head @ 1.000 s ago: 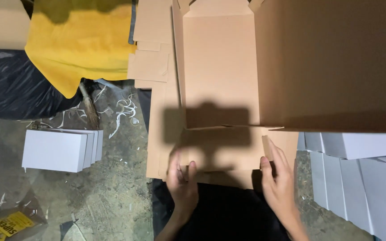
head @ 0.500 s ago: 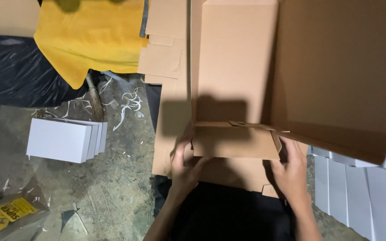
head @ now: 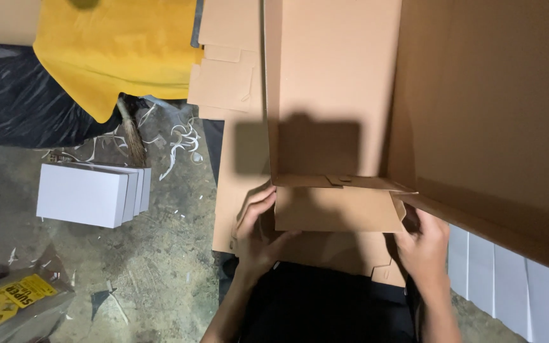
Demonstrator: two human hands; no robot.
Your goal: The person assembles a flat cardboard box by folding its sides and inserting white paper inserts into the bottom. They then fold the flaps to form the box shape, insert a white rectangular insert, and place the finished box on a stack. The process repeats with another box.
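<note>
- Several flat white boxes point(head: 90, 192) lie stacked on the concrete floor point(head: 128, 279) at the far left, below a yellow cloth point(head: 115, 51).
- Left hand point(head: 258, 232) grips the left edge of the front flap point(head: 338, 208), fingers curled around it.
- Cardboard box point(head: 332, 95) sits half-folded before the person, its flap raised between both hands.
- Right hand point(head: 424, 244) holds the flap's right corner; pressing evenly at both ends should keep the fold straight, I judge.
</note>
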